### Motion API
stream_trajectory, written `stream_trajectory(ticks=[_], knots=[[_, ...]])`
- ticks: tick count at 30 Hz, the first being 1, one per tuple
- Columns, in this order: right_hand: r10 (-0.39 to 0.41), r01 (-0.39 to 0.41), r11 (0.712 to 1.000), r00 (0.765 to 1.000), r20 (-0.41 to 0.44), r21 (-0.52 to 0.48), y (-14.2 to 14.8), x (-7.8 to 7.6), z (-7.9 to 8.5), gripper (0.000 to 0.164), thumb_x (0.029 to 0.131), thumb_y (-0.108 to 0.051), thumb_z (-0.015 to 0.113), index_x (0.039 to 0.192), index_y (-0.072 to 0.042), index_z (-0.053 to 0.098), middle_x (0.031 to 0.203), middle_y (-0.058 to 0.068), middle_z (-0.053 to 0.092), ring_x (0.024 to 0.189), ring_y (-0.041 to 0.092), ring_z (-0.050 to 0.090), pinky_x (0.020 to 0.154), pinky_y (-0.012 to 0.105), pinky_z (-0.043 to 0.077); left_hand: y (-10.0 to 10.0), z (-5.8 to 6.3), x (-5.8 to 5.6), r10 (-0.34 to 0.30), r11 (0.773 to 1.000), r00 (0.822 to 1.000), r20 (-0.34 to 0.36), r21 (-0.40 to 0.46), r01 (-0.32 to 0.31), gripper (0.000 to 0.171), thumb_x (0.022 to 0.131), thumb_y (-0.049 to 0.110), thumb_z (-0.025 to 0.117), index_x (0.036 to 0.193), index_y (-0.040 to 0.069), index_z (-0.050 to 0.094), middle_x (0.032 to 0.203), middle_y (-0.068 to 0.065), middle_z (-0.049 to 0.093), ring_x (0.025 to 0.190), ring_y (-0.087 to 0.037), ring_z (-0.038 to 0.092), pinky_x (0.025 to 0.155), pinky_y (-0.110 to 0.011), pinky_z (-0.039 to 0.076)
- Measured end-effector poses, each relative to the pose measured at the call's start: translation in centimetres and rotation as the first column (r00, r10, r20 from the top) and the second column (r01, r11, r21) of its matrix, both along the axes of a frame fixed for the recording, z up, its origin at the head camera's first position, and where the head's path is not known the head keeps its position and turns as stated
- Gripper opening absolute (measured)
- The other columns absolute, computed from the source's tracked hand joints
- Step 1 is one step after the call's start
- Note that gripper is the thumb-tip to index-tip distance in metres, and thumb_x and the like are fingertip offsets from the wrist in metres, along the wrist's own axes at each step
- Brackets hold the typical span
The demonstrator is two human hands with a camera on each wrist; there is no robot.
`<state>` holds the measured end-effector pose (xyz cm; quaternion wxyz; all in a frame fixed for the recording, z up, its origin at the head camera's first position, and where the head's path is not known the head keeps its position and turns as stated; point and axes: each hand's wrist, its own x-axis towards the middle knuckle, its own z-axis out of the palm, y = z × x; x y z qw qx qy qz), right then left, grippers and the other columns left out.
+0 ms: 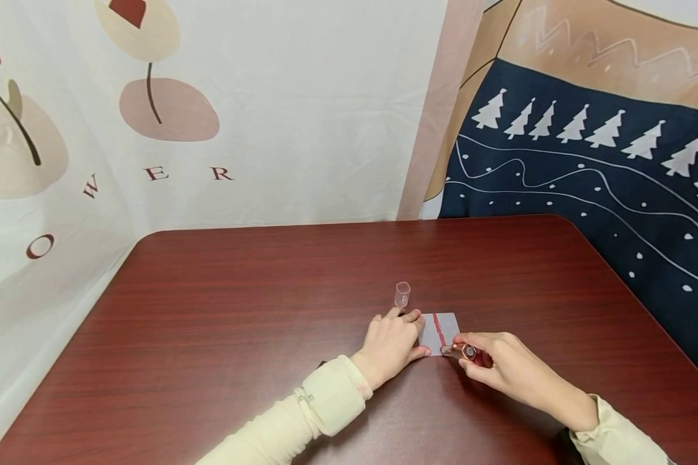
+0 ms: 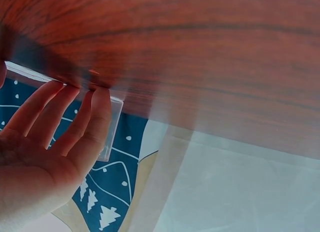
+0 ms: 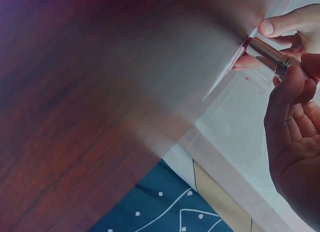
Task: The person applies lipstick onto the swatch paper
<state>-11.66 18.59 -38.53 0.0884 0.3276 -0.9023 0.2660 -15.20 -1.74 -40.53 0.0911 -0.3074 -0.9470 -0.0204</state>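
A small pale sheet of paper (image 1: pixel 427 334) lies on the table with a red streak running down it. My left hand (image 1: pixel 391 342) rests at the sheet's left side, thumb and fingers spread along that edge. In my right hand (image 1: pixel 503 368) I grip a lipstick (image 1: pixel 463 351) with a shiny metallic case. Its tip meets the paper near the lower end of the streak, as the right wrist view also shows with the lipstick (image 3: pixel 267 54) tilted against the sheet (image 3: pixel 220 81). A transparent cap (image 1: pixel 402 294) stands just beyond my left fingertips.
The dark red-brown wooden table (image 1: pixel 238 310) has rounded far corners. Behind it hangs a white cloth (image 1: pixel 302 116) with flower prints and letters. A navy cloth (image 1: pixel 558 168) with white trees hangs along the right side.
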Motion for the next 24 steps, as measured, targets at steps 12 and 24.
stream_trajectory(ticks=[12,24], knots=[[0.004,-0.004,1.000,1.000,-0.011,-0.014,-0.03,0.04,-0.02,0.022,0.069,-0.008,0.064,0.091,-0.012,0.061,0.074,-0.015,0.053,0.060,-0.003,0.046,0.054,0.009,0.036,0.05,-0.02,-0.06,-0.002,1.000,1.000,-0.001,0.001,0.002,0.050,0.072,0.053,0.055,0.111,0.022,0.058,0.116,0.007,0.053,0.106,-0.017,0.046,0.063,-0.034,0.042],[0.011,-0.011,1.000,1.000,-0.006,-0.011,-0.09,0.12,-0.05,0.021,0.070,-0.009,0.064,0.091,-0.013,0.061,0.077,-0.014,0.055,0.061,-0.003,0.047,0.054,0.009,0.037,-0.03,-0.18,-0.10,-0.008,1.000,1.000,0.005,0.008,0.007,0.049,0.073,0.053,0.055,0.111,0.021,0.058,0.117,0.006,0.052,0.106,-0.018,0.046,0.063,-0.035,0.042]])
